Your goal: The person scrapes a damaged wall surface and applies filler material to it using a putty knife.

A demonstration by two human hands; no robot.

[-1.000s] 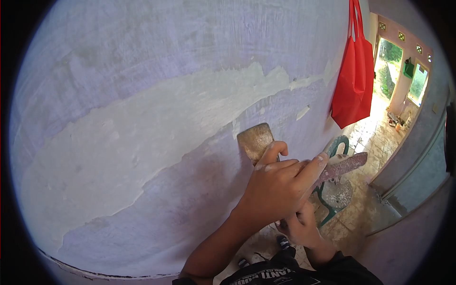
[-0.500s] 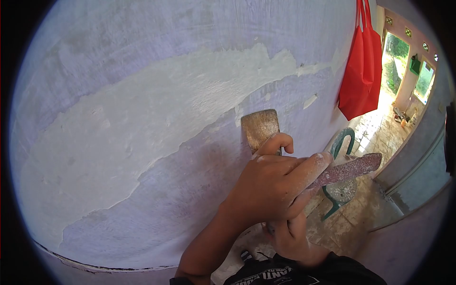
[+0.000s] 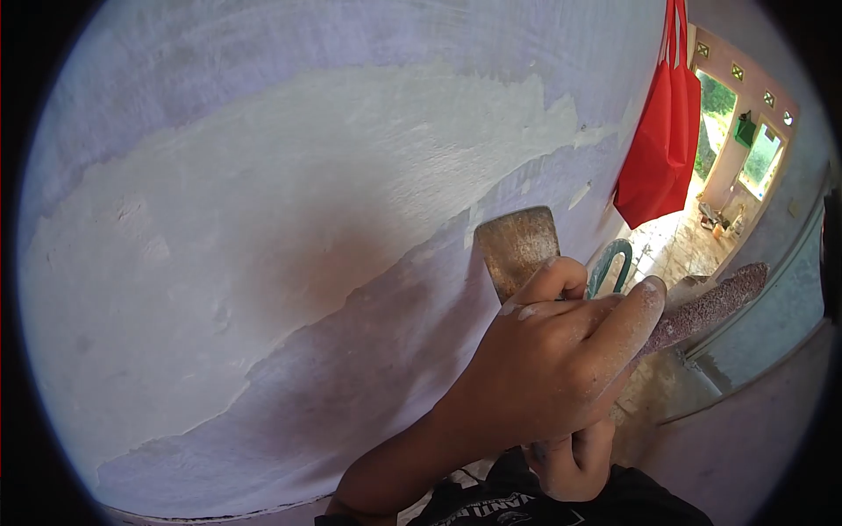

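Note:
A scraper (image 3: 519,250) with a wide, worn metal blade points up in front of the wall; its handle is mostly hidden behind my hands. My left hand (image 3: 570,359), dusted white, is closed across the scraper's handle side. From its fingers a reddish-brown, grainy strip of folded sandpaper (image 3: 715,305) sticks out to the right. My right hand (image 3: 574,463) is below, fingers curled, apparently round the lower handle of the scraper. On the lilac wall (image 3: 386,337) lies a broad pale patch (image 3: 263,210) with a ragged edge.
A red bag (image 3: 658,145) hangs at the wall's right end. A green chair (image 3: 611,266) stands partly hidden behind my hands. Beyond it, the tiled floor (image 3: 653,241) runs toward a bright doorway (image 3: 715,114). A pale blue panel (image 3: 763,333) stands at right.
Both hands, with the scraper and sandpaper, have shifted right in view. The camera view has turned slightly, and a shadow now falls on the pale patch.

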